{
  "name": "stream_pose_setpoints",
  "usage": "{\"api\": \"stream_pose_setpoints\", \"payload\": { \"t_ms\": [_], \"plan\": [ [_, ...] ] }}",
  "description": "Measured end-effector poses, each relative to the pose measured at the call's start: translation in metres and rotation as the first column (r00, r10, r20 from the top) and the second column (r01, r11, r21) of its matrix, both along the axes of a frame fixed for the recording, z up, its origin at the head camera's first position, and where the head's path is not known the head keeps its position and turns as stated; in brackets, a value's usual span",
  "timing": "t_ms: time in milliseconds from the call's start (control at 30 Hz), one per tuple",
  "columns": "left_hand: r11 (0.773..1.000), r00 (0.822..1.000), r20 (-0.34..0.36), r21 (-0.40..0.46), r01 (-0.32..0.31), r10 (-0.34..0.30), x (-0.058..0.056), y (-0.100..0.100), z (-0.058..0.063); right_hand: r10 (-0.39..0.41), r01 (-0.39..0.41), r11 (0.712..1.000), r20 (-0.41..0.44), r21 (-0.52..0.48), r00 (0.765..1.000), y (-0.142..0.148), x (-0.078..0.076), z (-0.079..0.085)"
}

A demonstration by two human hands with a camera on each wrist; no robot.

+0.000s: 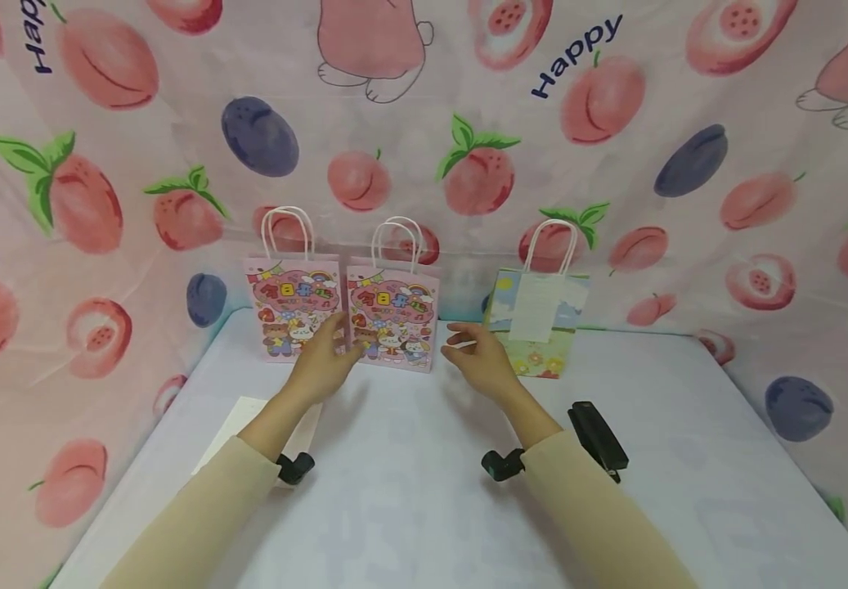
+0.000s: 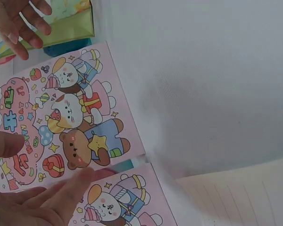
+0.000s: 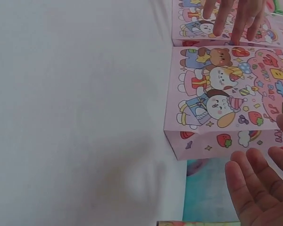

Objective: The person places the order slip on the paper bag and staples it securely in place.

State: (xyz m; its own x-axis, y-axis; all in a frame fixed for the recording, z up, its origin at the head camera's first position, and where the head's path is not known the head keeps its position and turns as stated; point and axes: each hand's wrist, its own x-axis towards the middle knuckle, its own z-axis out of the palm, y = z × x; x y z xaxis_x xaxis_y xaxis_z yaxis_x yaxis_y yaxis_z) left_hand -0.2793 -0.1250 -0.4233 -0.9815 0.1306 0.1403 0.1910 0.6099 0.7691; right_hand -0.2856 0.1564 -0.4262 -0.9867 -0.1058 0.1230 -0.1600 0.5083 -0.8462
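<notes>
Two pink paper gift bags with cartoon animals stand side by side at the back of the table: a left one (image 1: 291, 286) and a middle one (image 1: 392, 307). My left hand (image 1: 323, 364) is at the narrow gap between them, fingers extended, close to the middle bag's left edge (image 2: 47, 141). On the other side, my right hand (image 1: 486, 360) hovers off that bag's right side (image 3: 207, 143), its fingers loosely bent around nothing. Behind the right hand stands a green-and-blue gift bag (image 1: 574, 315) with a white card (image 1: 536, 307) on its front.
A black stapler (image 1: 598, 438) lies on the table right of my right forearm. Lined paper (image 2: 240, 193) lies under my left forearm. Behind the bags hangs a fruit-patterned cloth (image 1: 394, 123). A small camera is strapped to each wrist.
</notes>
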Motion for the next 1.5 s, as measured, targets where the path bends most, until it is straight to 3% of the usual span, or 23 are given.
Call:
{"api": "stream_pose_setpoints", "payload": {
  "t_ms": [400, 933, 1167, 1500],
  "plan": [
    [1.000, 1.000, 0.004, 0.025, -0.012, 0.012, -0.007, 0.002, -0.003, 0.018, -0.015, 0.998, -0.039, 0.067, 0.999, -0.017, -0.017, -0.007],
    [1.000, 0.999, -0.043, -0.006, -0.022, 0.022, -0.008, 0.007, 0.001, 0.016, -0.014, 0.996, -0.021, 0.088, 1.000, -0.008, -0.017, -0.006],
    [0.999, 0.994, -0.103, -0.024, -0.022, 0.020, -0.007, 0.009, 0.002, 0.013, -0.013, 0.996, -0.006, 0.087, 1.000, 0.006, -0.004, -0.003],
    [0.998, 0.991, -0.115, -0.015, 0.068, -0.069, 0.002, 0.018, 0.003, 0.034, -0.035, 0.997, 0.013, 0.064, 0.999, 0.034, 0.026, 0.002]
  ]
}}
